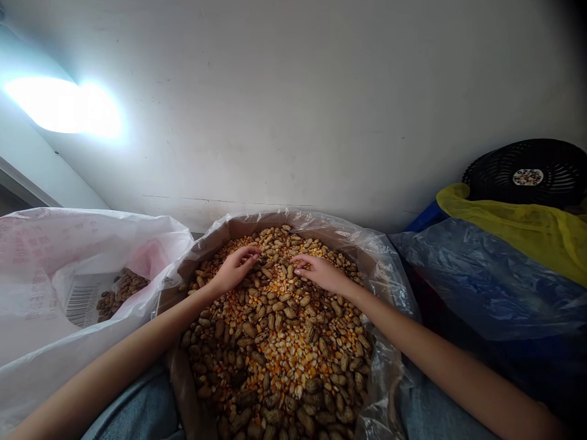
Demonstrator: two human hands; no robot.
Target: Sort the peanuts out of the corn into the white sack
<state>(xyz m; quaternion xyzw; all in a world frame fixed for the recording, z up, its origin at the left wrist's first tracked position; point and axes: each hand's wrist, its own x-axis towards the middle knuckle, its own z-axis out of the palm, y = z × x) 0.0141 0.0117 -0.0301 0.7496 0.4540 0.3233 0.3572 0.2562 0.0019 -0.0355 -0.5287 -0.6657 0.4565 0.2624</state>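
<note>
Left hand: fingers curled into mix, grip cannot be determined | Right hand: open, resting on mix, apart from left | Mix of in-shell peanuts and corn kernels: inside plastic-lined container, under both hands | White plastic sack: just left, holding peanuts

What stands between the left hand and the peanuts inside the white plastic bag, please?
The plastic-lined rim of the brown container and the raised edge of the white bag stand between the left hand and those peanuts.
</note>
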